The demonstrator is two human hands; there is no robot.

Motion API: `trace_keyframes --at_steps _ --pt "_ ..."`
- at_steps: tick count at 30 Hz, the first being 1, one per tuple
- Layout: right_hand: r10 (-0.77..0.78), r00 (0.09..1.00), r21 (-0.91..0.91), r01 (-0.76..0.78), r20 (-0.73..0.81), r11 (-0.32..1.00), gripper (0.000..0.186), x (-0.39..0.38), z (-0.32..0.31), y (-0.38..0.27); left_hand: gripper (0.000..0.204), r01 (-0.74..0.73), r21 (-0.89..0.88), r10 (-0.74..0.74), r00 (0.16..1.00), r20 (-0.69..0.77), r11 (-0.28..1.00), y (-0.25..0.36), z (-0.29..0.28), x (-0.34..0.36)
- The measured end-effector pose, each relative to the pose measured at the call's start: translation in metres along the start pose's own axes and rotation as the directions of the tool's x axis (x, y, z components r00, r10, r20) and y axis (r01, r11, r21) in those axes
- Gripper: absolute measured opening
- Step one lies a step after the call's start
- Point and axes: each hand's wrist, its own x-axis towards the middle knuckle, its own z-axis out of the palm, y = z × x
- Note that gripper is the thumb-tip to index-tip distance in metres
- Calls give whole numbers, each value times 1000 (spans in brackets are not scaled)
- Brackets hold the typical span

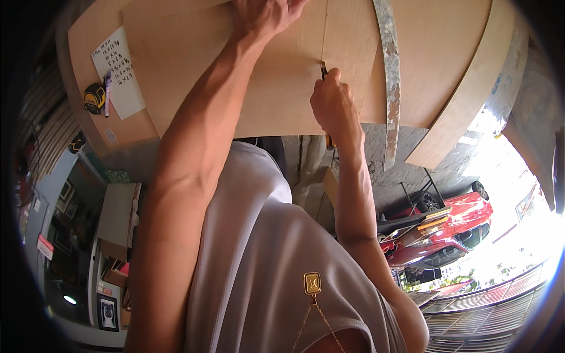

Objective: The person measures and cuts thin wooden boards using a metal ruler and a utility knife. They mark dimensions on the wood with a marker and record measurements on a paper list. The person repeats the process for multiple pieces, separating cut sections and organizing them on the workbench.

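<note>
My right hand (335,106) is closed around a utility knife (323,69). Its dark tip meets the thin plywood sheet (276,100), and a yellow-orange end shows below my fist. A fine straight line runs up the sheet from the knife's tip. Farther up and to the left, my left hand (265,16) rests on the plywood with its thumb spread to the right. The upper picture edge cuts off most of its fingers. To the right of the knife lies a long, paint-worn straight strip (391,76), reaching past the sheet's near edge.
On the left, a handwritten paper (120,76) lies beside a black-and-yellow tape measure (94,98) and a pen (107,94). A loose plywood strip (456,112) juts over the near edge at right. Beyond stands a red car (453,226); a pale cabinet (118,215) is at left.
</note>
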Motion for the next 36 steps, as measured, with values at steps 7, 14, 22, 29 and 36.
trace_keyframes --at_steps 7,14,22,29,36 --pt "146 984 8 -148 101 989 24 -52 25 24 46 -47 77 50 998 -31 996 0 8 0" --pt "-13 971 -142 49 240 989 27 -127 102 110 47 -26 133 34 998 -53 991 -9 4 -7" --pt "300 903 77 -291 -308 954 26 -156 106 181 47 -58 125 62 998 -30 990 -4 -2 -10" --pt "-17 653 -1 24 -757 1000 32 -14 -48 168 43 -125 160 145 983 -117 979 -12 16 3" --pt "-228 796 -160 166 -561 973 44 20 -65 149 44 -110 126 123 988 -93 986 -8 9 -2"
